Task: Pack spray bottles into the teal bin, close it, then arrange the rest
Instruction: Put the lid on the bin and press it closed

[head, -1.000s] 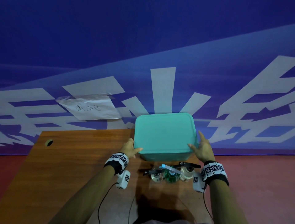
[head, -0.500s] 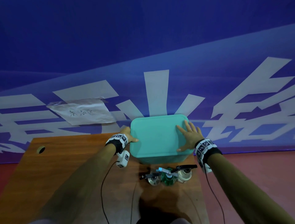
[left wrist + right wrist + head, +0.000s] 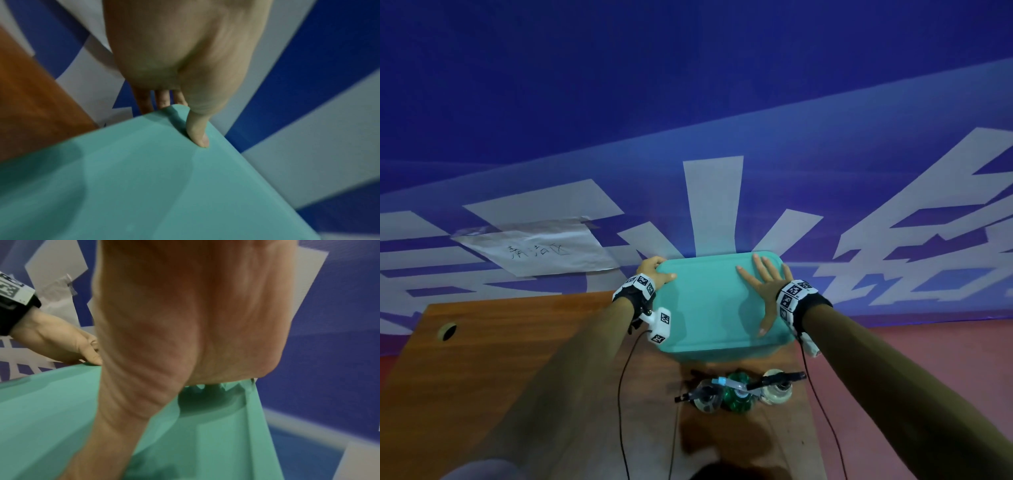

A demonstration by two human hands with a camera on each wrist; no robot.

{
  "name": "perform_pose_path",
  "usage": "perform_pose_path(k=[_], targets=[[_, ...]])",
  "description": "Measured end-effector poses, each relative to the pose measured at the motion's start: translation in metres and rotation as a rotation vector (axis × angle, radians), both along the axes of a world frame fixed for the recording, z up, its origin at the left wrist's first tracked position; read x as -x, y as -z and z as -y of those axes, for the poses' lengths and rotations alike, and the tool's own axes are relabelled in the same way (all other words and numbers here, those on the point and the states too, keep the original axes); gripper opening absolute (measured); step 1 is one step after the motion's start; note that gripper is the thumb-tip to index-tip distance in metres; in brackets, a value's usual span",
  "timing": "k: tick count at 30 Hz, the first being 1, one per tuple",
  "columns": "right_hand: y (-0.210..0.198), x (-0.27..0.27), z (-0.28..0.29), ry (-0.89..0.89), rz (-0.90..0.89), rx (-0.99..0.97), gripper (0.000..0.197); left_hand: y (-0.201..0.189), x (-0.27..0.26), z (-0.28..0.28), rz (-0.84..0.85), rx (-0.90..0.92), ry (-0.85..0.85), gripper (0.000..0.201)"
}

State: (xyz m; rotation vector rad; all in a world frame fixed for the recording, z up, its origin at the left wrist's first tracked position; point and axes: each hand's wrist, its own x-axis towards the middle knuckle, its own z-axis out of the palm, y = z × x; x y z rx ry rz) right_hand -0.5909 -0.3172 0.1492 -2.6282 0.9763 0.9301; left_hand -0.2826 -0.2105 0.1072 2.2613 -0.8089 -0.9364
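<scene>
Right hand [image 3: 765, 291] lies flat, fingers spread, palm pressing down on the smooth teal plastic lid [image 3: 709, 305] of the teal rectangular bin [image 3: 722, 354] – likely to seat it. Left hand [image 3: 655, 274] grips the lid's far-left corner, thumb [image 3: 198, 134] on top and fingers curled over the edge behind, probably steadying it or snapping that corner down. That bin stands at the back right of the brown wooden table [image 3: 517, 359], against the blue and white banner [image 3: 712, 205]. Just in front of it, 3 spray bottles [image 3: 739, 390] – 2 clear with black triggers, 1 green – stand in a tight row, awaiting arranging. Whether the lid is fully latched cannot be told
</scene>
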Motion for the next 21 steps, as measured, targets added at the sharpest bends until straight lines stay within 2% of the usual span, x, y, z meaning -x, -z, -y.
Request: perform_pose_path(k=[8, 10, 15, 17, 19, 21], targets=[[0.007, -0.002, 0.007, 0.04, 0.038, -0.087, 0.17, 0.018, -0.011, -0.002, -0.394, 0.108, -0.207, 0.037], [0.01, -0.002, 0.008, 0.043, 0.043, -0.091, 0.171, 0.022, -0.013, -0.003, -0.449, 0.107, -0.233, 0.036], [0.01, -0.001, 0.011, 0.018, 0.044, -0.114, 0.168, 0.034, -0.017, -0.002, -0.427, 0.075, -0.235, 0.02], [0.013, 0.0, 0.015, 0.015, 0.073, -0.137, 0.165, 0.028, -0.012, 0.0, -0.339, 0.057, -0.216, 0.027], [0.019, 0.002, 0.022, 0.055, 0.172, -0.168, 0.152, 0.024, -0.009, 0.001, -0.276, 0.038, -0.198, 0.036], [0.021, 0.003, 0.029, 0.13, 0.37, -0.153, 0.126, 0.02, -0.009, 0.0, -0.254, 0.034, -0.192, 0.039]])
